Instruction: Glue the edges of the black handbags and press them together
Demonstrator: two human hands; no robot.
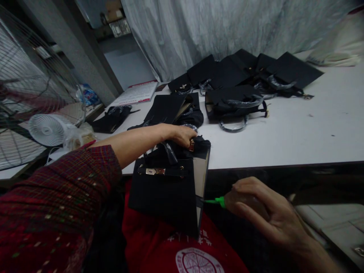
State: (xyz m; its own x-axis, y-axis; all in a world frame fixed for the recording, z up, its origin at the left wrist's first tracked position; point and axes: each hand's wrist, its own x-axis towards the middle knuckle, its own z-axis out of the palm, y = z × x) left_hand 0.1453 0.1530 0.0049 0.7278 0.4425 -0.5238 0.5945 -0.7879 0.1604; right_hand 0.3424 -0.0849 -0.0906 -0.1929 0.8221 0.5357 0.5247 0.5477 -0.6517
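Note:
A black handbag (162, 197) with a gold clasp on its front panel leans over the table's near edge onto my lap. Its side nearest my right hand gapes, showing a beige lining strip. My left hand (183, 135) is closed on the top far part of this handbag, beside a small gold fitting (192, 145). In my right hand (264, 212) is a squeeze bottle with a green nozzle (219, 201), its body mostly covered by my fingers. The thin tip touches or nearly touches the open side edge of the handbag.
More black handbags (236, 100) with plastic-wrapped handles lie along the back of the white table (318, 125). One small black bag (113, 118) sits at left, near a white fan (48, 129) and a large wire fan guard (25, 87). A printed sheet (136, 93) lies behind.

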